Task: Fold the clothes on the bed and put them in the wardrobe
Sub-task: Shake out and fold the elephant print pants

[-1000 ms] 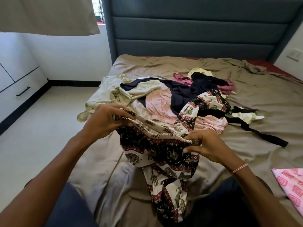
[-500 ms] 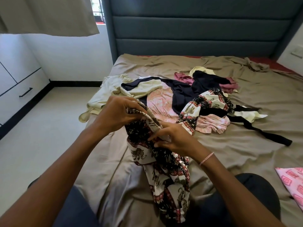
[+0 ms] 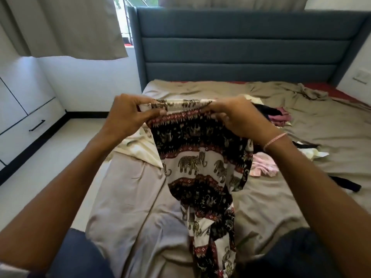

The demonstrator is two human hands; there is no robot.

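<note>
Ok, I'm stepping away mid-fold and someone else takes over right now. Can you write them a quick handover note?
Left hand and right hand: both pinch the top edge of the elephant-print garment, held up with its lower part hanging down over the bed.
Other clothes lie unfolded on the bed: cream garment, dark and pink pile, pale pink piece.
Done: no folded item in view.
Left: fold this one, then the others, and put them all in the wardrobe.
</note>
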